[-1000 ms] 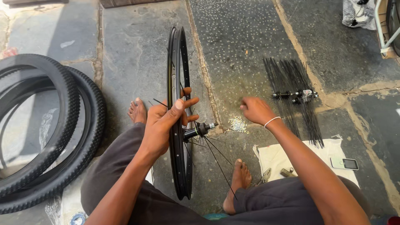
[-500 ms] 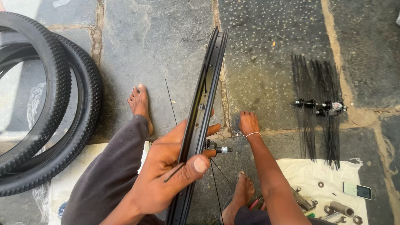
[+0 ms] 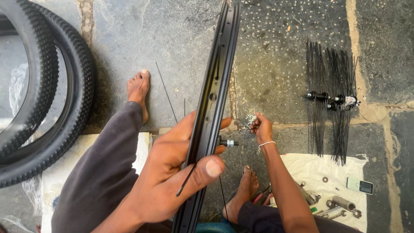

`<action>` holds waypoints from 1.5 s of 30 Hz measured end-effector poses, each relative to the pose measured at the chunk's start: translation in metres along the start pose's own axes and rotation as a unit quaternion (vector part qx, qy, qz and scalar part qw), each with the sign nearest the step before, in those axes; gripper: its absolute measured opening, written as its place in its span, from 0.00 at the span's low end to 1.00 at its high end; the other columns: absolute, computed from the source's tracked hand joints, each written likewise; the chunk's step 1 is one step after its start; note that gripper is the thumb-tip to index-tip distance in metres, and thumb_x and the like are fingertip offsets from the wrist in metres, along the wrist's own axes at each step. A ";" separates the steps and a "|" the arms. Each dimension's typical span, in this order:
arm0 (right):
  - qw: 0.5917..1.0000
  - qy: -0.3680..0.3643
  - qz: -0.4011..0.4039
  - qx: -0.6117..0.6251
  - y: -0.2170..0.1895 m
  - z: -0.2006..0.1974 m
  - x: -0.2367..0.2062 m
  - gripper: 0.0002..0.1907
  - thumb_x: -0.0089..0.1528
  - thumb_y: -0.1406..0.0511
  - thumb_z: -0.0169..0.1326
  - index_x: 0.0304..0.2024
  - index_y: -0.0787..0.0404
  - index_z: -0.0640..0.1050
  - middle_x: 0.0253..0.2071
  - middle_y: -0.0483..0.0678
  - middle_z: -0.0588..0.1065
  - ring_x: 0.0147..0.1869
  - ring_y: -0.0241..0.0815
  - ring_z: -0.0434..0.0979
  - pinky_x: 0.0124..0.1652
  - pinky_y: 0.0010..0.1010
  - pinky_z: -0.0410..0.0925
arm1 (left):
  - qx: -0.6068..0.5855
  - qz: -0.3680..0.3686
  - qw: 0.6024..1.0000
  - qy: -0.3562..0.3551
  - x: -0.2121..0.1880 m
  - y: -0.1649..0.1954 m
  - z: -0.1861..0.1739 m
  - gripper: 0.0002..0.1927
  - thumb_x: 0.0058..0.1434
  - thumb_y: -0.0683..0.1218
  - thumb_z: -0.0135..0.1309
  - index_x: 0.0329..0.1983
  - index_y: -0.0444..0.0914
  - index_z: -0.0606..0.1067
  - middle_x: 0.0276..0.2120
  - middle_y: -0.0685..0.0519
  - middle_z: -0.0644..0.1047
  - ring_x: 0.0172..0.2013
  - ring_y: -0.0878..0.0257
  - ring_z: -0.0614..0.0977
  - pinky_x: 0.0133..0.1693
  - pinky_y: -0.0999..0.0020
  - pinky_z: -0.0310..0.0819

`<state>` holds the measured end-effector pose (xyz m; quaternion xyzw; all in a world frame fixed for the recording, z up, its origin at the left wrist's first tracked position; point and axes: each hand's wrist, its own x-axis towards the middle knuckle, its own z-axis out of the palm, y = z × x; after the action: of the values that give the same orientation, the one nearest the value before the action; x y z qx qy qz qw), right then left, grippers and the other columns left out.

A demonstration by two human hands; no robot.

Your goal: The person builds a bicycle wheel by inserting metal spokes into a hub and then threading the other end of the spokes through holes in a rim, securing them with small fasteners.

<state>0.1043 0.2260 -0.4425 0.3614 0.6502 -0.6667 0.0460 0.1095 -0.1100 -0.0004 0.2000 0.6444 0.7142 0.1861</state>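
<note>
A black bicycle wheel rim (image 3: 217,82) stands on edge in front of me, seen almost end-on. My left hand (image 3: 172,172) grips it near the bottom, thumb across the rim wall, with a thin black spoke under the thumb. A hub axle end (image 3: 228,143) shows just right of the rim. My right hand (image 3: 261,127) reaches down to the stone floor, fingers pinched at a small pile of shiny spoke nipples (image 3: 250,120). Whether it holds one I cannot tell.
Two black knobby tyres (image 3: 51,99) lie at the left. Bundles of black spokes with two hubs (image 3: 332,99) lie on the floor at the right. A white cloth (image 3: 327,172) holds wrenches, small parts and a small device. My bare feet rest either side of the rim.
My view has dropped closer to the rim. My right hand moved from the air down to the nipple pile on the floor. The left hand slid lower on the rim.
</note>
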 end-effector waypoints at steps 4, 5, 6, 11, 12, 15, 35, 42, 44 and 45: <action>0.902 -0.020 -0.181 -0.392 0.014 0.005 -0.034 0.11 0.59 0.60 0.60 0.40 0.57 0.83 0.28 0.52 0.79 0.33 0.52 0.81 0.34 0.42 0.70 | 0.031 0.031 0.999 0.004 -0.001 -0.004 -0.002 0.24 0.70 0.58 0.55 0.38 0.29 0.78 0.59 0.40 0.74 0.58 0.53 0.78 0.58 0.62 0.70; 0.872 -0.050 -0.211 -0.440 0.012 0.006 -0.042 0.11 0.59 0.62 0.58 0.44 0.55 0.82 0.29 0.53 0.79 0.34 0.54 0.80 0.35 0.44 0.70 | 0.036 0.037 0.999 0.000 -0.002 -0.005 -0.001 0.24 0.71 0.57 0.54 0.41 0.28 0.78 0.61 0.40 0.74 0.60 0.53 0.78 0.60 0.61 0.70; 0.837 -0.079 -0.241 -0.485 0.009 0.007 -0.047 0.13 0.59 0.64 0.55 0.47 0.52 0.82 0.31 0.55 0.79 0.35 0.57 0.80 0.35 0.47 0.70 | 0.040 0.044 0.998 -0.004 -0.002 -0.007 0.000 0.24 0.71 0.57 0.53 0.43 0.28 0.78 0.62 0.40 0.74 0.62 0.53 0.77 0.62 0.61 0.69; 0.758 -0.134 -0.313 -0.557 0.003 0.005 -0.038 0.11 0.61 0.66 0.53 0.46 0.57 0.79 0.34 0.60 0.78 0.37 0.63 0.79 0.39 0.52 0.71 | 0.007 0.041 0.999 -0.011 -0.006 -0.014 -0.001 0.25 0.71 0.57 0.53 0.42 0.27 0.78 0.62 0.41 0.74 0.61 0.53 0.77 0.62 0.62 0.69; 0.749 -0.152 -0.299 -0.571 0.006 0.003 -0.031 0.09 0.62 0.66 0.53 0.44 0.59 0.77 0.34 0.61 0.78 0.38 0.63 0.79 0.40 0.52 0.71 | 0.000 0.041 0.999 -0.012 -0.007 -0.014 -0.002 0.25 0.71 0.57 0.54 0.42 0.26 0.78 0.62 0.41 0.74 0.61 0.53 0.77 0.62 0.62 0.69; 0.677 -0.216 -0.281 -0.645 0.018 -0.001 -0.015 0.07 0.63 0.67 0.50 0.42 0.64 0.72 0.33 0.62 0.78 0.38 0.63 0.80 0.40 0.51 0.72 | 0.001 0.046 0.999 -0.010 -0.008 -0.016 -0.003 0.25 0.71 0.56 0.53 0.42 0.27 0.78 0.63 0.41 0.72 0.62 0.54 0.76 0.62 0.62 0.68; 0.740 -0.251 -0.475 -0.405 -0.482 0.095 -0.290 0.07 0.63 0.70 0.59 0.43 0.63 0.83 0.36 0.46 0.82 0.37 0.33 0.78 0.36 0.23 0.71 | 0.021 0.096 0.995 0.017 0.008 -0.032 0.008 0.24 0.67 0.57 0.54 0.34 0.29 0.78 0.63 0.44 0.72 0.56 0.56 0.76 0.56 0.64 0.68; 0.659 -0.271 -0.431 -0.554 -0.498 0.096 -0.290 0.09 0.57 0.69 0.61 0.40 0.61 0.84 0.34 0.47 0.84 0.41 0.38 0.82 0.46 0.32 0.72 | 0.057 0.125 0.990 0.013 0.010 -0.040 0.012 0.28 0.66 0.59 0.54 0.27 0.29 0.77 0.66 0.34 0.69 0.60 0.48 0.76 0.59 0.60 0.67; 0.631 -0.252 -0.441 -0.587 -0.503 0.096 -0.293 0.10 0.56 0.69 0.61 0.40 0.60 0.84 0.35 0.47 0.84 0.41 0.39 0.83 0.46 0.35 0.72 | 0.070 0.121 0.990 0.012 0.011 -0.042 0.012 0.29 0.65 0.61 0.54 0.26 0.29 0.77 0.67 0.32 0.67 0.61 0.46 0.76 0.59 0.59 0.68; 0.644 -0.248 -0.443 -0.572 -0.505 0.097 -0.295 0.10 0.56 0.69 0.60 0.41 0.60 0.84 0.36 0.47 0.84 0.42 0.39 0.83 0.47 0.34 0.73 | 0.075 0.112 0.991 0.011 0.011 -0.042 0.013 0.30 0.65 0.61 0.54 0.24 0.30 0.77 0.68 0.32 0.66 0.61 0.45 0.76 0.58 0.59 0.69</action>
<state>0.0119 0.0942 0.1276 -0.2470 0.9488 -0.1679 0.1026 0.1070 -0.0892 -0.0407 0.2770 0.6716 0.6822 0.0821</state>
